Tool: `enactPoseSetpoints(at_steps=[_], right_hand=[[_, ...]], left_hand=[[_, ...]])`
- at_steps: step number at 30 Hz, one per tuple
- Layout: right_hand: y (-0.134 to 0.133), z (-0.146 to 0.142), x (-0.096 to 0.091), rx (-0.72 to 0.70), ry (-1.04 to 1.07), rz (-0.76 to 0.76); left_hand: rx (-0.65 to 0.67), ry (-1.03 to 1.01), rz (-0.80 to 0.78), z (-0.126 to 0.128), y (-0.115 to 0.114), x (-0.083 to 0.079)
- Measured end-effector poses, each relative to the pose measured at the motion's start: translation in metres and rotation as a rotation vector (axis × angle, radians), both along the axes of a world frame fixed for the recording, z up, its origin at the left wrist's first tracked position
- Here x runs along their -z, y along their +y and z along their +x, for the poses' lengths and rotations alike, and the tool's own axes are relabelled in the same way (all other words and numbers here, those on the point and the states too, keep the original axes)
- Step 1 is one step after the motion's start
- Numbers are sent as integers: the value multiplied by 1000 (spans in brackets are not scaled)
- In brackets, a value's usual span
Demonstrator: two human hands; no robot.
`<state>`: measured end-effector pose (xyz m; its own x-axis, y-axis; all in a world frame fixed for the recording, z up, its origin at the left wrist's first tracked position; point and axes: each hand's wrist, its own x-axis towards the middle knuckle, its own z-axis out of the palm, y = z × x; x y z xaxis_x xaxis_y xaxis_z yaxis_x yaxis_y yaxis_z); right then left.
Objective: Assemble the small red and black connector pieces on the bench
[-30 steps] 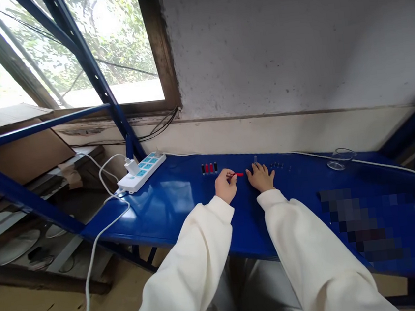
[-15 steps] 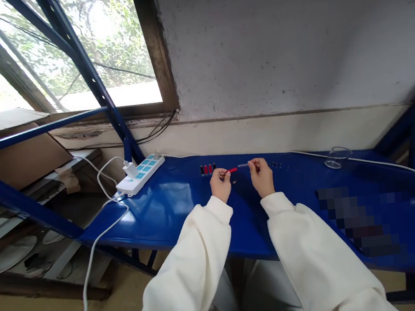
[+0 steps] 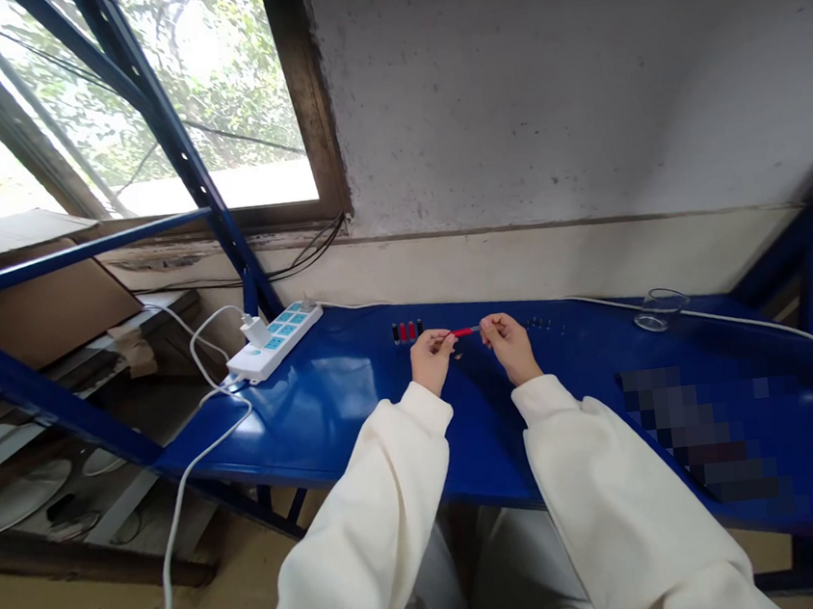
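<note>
At the far left of the blue bench (image 3: 329,400) a white power strip (image 3: 276,340) lies with a plug seated in it, and its cable (image 3: 179,493) hangs over the bench edge toward the floor; a snag on this cable is judged able to drag the strip off the surface. Further right, a short row of small red and black pieces (image 3: 407,331) stands upright near the back of the bench, just beside the left hand (image 3: 430,360); a careless sweep of the sleeve could tip them. The left hand is closed in a pinch on one end of a thin red stick (image 3: 464,331), which is held just above the bench between both hands. The right hand (image 3: 513,347) is closed at the other end, on a pale tip that is too small to identify. Both parts are slender, so a slip or a skewed push is judged likely to bend one or send it off the bench. A scatter of tiny dark bits (image 3: 546,325) lies loose just beyond the right hand and could be brushed away. At the far right two shallow clear dishes (image 3: 658,307) are set, one touching a white wire (image 3: 742,320); contents cannot be made out, and a tug on the wire could shift them.
</note>
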<state>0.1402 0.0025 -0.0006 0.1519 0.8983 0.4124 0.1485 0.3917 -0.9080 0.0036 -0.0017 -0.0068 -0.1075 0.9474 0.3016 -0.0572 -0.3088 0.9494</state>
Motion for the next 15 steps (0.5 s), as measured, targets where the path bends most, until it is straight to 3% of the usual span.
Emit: enactPoseSetpoints(at_steps=[3, 7, 11, 15], right_hand=[[0, -1, 1, -92, 25, -30], [0, -2, 0, -84, 24, -28], [-4, -3, 0, 26, -196, -43], [-8, -6, 2, 108, -328, -15]], left_hand=[[100, -26, 12, 2, -1, 0], [62, 78, 67, 4, -4, -3], [-44, 357, 217, 7, -5, -18], [-7, 750, 402, 5, 6, -47]])
